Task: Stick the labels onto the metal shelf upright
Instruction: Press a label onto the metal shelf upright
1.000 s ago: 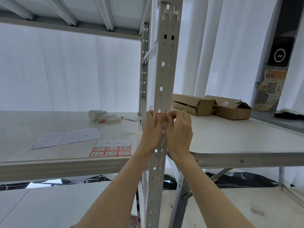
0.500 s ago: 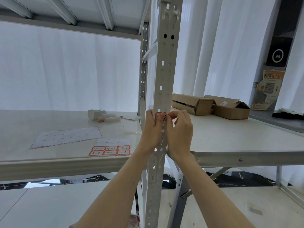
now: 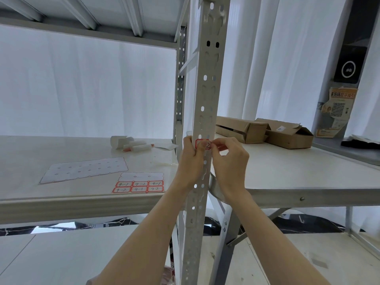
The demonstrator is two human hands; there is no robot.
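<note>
A perforated grey metal shelf upright runs down the middle of the view. A small red-bordered label lies on its front face at shelf height. My left hand wraps the upright from the left, its thumb pressing on the label. My right hand comes from the right, its fingertips pinched at the label's right edge. On the left shelf board lies a label sheet with two rows of red-bordered handwritten labels.
An emptied backing sheet and several white paper rolls lie on the left shelf board. Two open cardboard boxes sit on the white table to the right. White curtains hang behind.
My right hand has pulled back slightly to the right, uncovering more of the label. The left thumb stays pressed on it. The view has shifted a little.
</note>
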